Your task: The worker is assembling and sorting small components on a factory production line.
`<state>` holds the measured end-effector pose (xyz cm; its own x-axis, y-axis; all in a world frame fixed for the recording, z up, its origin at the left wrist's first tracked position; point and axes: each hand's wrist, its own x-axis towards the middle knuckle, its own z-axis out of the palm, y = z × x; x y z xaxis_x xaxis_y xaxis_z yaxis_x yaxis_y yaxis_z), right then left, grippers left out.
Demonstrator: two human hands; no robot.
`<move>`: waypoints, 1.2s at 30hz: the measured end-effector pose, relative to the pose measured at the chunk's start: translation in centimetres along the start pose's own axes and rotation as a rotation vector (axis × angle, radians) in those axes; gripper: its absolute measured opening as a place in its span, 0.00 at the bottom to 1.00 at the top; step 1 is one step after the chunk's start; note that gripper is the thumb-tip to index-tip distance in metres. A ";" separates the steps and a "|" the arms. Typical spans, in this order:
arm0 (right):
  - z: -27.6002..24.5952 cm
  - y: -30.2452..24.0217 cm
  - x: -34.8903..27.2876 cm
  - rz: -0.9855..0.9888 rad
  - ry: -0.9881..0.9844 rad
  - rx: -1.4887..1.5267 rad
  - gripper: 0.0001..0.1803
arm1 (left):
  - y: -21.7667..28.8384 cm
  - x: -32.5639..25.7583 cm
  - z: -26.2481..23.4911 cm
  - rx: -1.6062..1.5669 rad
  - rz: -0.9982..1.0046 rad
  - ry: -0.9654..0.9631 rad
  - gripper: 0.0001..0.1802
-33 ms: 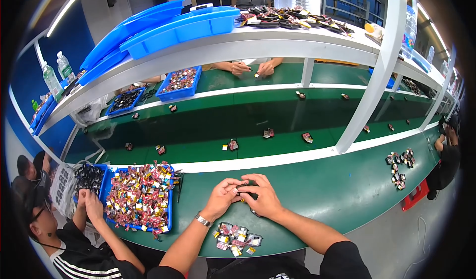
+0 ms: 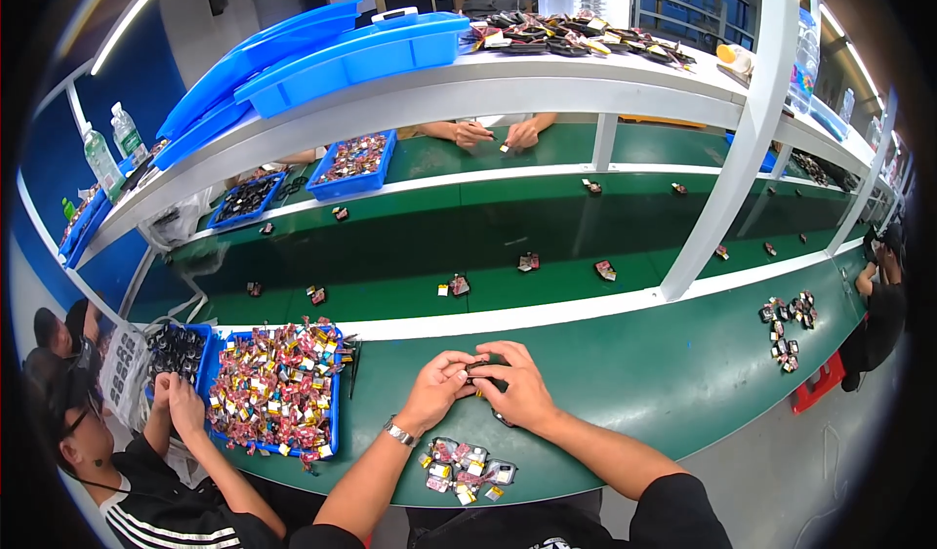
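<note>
My left hand [image 2: 437, 389] and my right hand [image 2: 523, 391] meet over the green worktop [image 2: 605, 393]. Their fingers close from both sides on a small black electronic casing [image 2: 475, 366], which they mostly cover. Under the right palm, part of another dark casing [image 2: 502, 419] shows on the worktop. Nearer to me, by my left wrist, lies a loose cluster of black casings [image 2: 468, 467] with red wires and white-and-yellow pieces.
Left stands a blue tray [image 2: 339, 393] heaped with wired parts, beside a tray of black casings [image 2: 176, 347]. A co-worker's hands [image 2: 179, 401] are there. Beyond a white rail, spaced assemblies [image 2: 459, 285] lie on the green belt. A white post [image 2: 727, 149] rises at right; a shelf hangs overhead.
</note>
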<state>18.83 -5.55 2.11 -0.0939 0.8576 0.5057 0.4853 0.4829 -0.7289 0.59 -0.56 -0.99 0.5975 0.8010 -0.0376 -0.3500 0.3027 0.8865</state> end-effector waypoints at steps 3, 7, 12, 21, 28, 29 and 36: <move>0.0 0.0 0.0 -0.002 0.014 -0.011 0.11 | 0.1 0.0 0.0 -0.036 0.010 -0.015 0.12; 0.0 0.4 -0.1 0.007 -0.008 -0.009 0.10 | 0.1 0.0 0.0 -0.043 0.000 -0.023 0.11; 0.5 0.4 -0.3 0.055 -0.018 0.062 0.10 | -0.1 -0.1 0.2 -0.044 0.011 -0.009 0.11; 0.0 -0.1 -0.2 -0.001 -0.028 -0.014 0.14 | 0.1 -0.1 1.0 -0.010 0.081 -0.004 0.11; -0.3 -0.4 0.5 -0.137 0.082 -0.122 0.12 | 0.0 -0.1 0.4 -0.013 0.031 0.042 0.13; -0.4 -0.2 0.5 -0.196 0.069 -0.179 0.11 | 0.1 -0.1 0.5 -0.001 0.007 0.051 0.13; -0.2 -0.6 0.8 -0.229 0.085 -0.178 0.10 | 0.5 -0.1 1.2 -0.045 0.020 0.073 0.13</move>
<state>18.61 -5.24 3.03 -0.1489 0.7085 0.6898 0.6051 0.6170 -0.5031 1.22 -1.11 -0.05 0.5365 0.8421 -0.0552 -0.3942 0.3079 0.8659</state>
